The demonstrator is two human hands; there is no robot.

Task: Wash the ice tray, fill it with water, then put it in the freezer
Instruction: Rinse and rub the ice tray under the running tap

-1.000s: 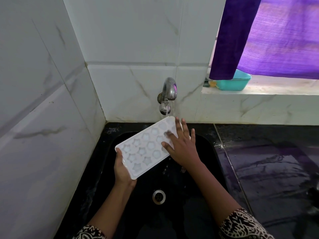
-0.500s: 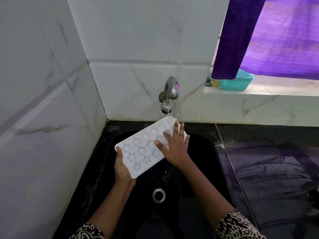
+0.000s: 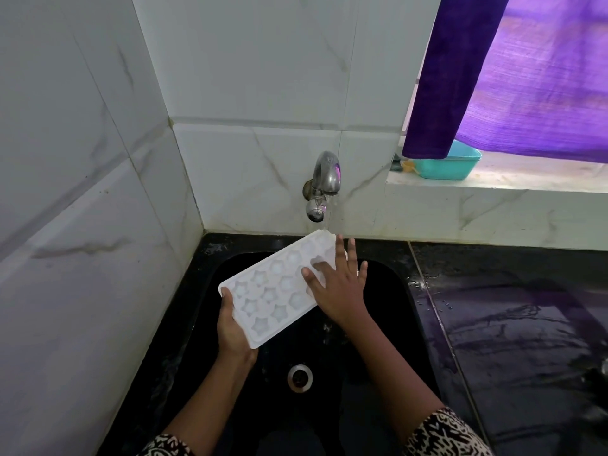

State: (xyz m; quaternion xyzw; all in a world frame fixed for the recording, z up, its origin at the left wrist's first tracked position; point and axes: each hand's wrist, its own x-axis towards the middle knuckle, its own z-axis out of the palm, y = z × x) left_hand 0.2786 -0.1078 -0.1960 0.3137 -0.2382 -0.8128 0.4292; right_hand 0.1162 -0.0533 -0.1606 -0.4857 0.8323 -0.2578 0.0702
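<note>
Home kitchen: black sink [image 3: 408, 291], wall tap [image 3: 324, 174], marble-look tiles [image 3: 256, 60].

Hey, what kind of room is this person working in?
Probably a home kitchen, at the washing-up corner: a black sink set in a dark countertop, a wall tap over a white ice tray, and tiled walls.

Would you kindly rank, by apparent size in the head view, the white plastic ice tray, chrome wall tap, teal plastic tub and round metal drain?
1. White plastic ice tray
2. Chrome wall tap and teal plastic tub: alike; tub farther, partly behind purple curtain
3. Round metal drain
</note>
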